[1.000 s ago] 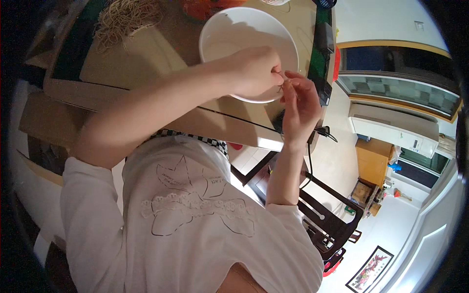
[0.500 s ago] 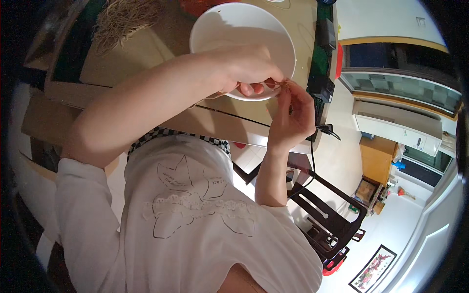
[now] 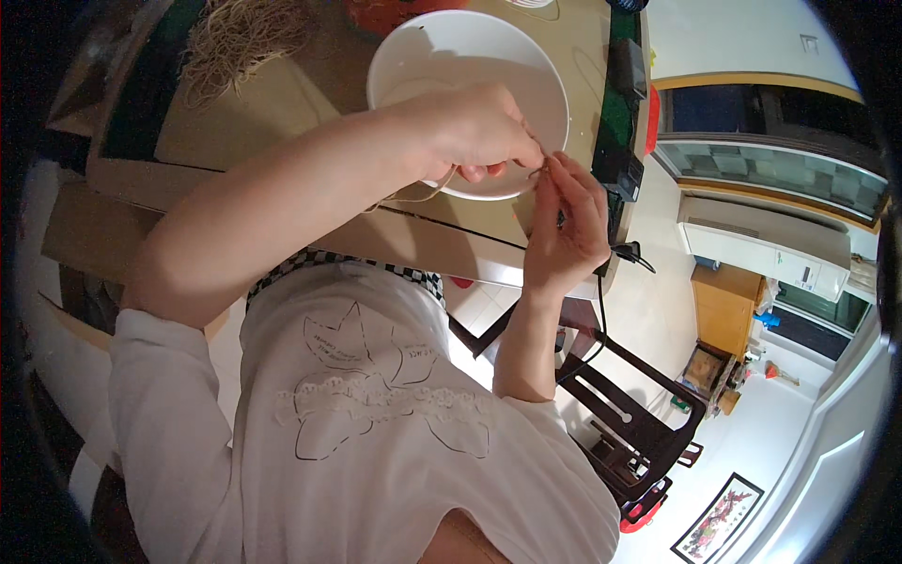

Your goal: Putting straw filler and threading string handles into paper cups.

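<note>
Over the near right rim of a white bowl [image 3: 460, 42], my two hands meet fingertip to fingertip. My left hand [image 3: 474, 132] is closed on a thin tan string [image 3: 423, 196], which trails from under the palm toward the table's near edge. My right hand [image 3: 570, 221] pinches with thumb and forefinger at the end of the left fingers. A small brownish bit of string shows between the fingertips; its exact shape is too small to tell. The left hand and forearm hide part of the bowl.
A loose heap of tan string [image 3: 240, 47] lies at the far left of the table [image 3: 310, 103]. Behind the bowl is an orange-red object [image 3: 399, 11]. Dark boxes [image 3: 620, 171] with a black cable stand along the right edge. A dark chair [image 3: 629, 404] is at right.
The fingertips have drawn closer together, and the strands seen stretched between them are mostly hidden now. More of the string below my left palm shows.
</note>
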Available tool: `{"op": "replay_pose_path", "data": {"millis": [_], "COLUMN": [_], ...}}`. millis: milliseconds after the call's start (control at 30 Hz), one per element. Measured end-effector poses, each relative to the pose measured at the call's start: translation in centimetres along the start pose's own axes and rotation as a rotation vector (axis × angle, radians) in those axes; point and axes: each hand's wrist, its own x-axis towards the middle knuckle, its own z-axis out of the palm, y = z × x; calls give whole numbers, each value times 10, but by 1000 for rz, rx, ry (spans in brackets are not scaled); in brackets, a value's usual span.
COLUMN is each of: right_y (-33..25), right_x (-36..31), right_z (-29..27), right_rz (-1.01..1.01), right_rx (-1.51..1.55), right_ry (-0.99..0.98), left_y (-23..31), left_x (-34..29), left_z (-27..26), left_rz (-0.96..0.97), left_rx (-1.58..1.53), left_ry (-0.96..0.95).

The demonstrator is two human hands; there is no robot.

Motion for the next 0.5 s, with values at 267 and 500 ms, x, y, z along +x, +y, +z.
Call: {"op": "replay_pose_path", "data": {"millis": [267, 500], "right_y": [-9, -2], "right_x": [10, 10], "right_z": [-16, -11], "right_rz": [344, 347], "right_rx": [186, 261], "right_ry": [-158, -178], "left_y": [-1, -4], "left_x": [-6, -9], "left_z": [3, 3], "left_rz": [129, 190], "left_rx": [239, 64], "left_ry": [80, 129]}}
